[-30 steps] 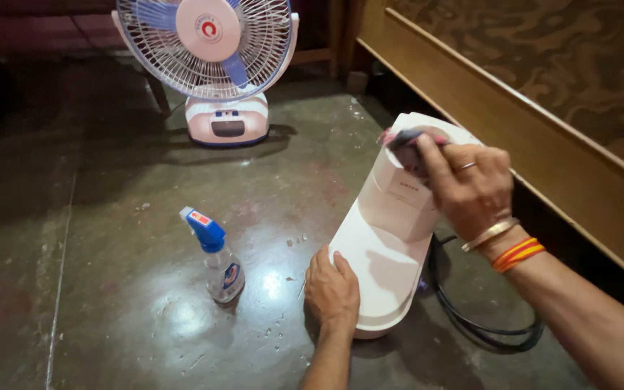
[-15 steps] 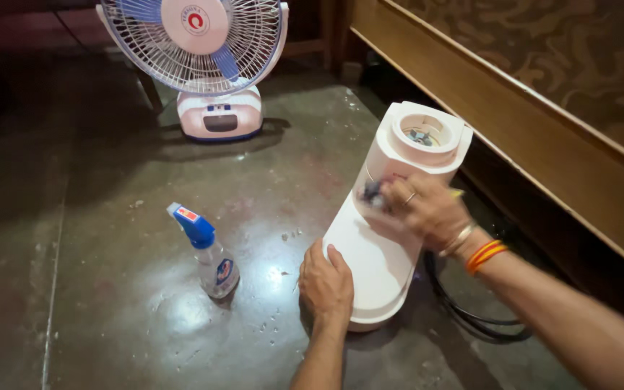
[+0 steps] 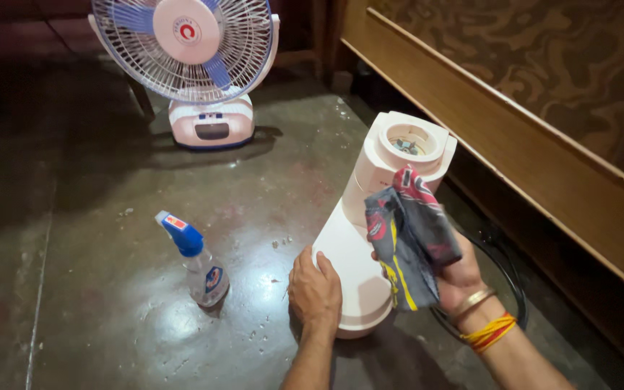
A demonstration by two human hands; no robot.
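Observation:
A white mixer-grinder base (image 3: 370, 209) stands on the dark floor, its round socket at the top. My left hand (image 3: 315, 291) rests flat against its lower left edge, fingers apart. My right hand (image 3: 460, 278) holds a dark grey cloth with red and yellow patches (image 3: 409, 238), lifted in front of the base's right side and hanging down. Bangles and an orange thread circle that wrist.
A clear spray bottle with a blue trigger (image 3: 193, 261) stands on the floor to the left. A white and blue table fan (image 3: 189, 65) sits at the back. A black cord (image 3: 503, 278) coils right of the base. A wooden bed frame (image 3: 514, 137) runs along the right.
My right hand has come off the top and front of the base and drawn back toward me, and the cloth now hangs open in it. My left hand stays at the base's lower edge.

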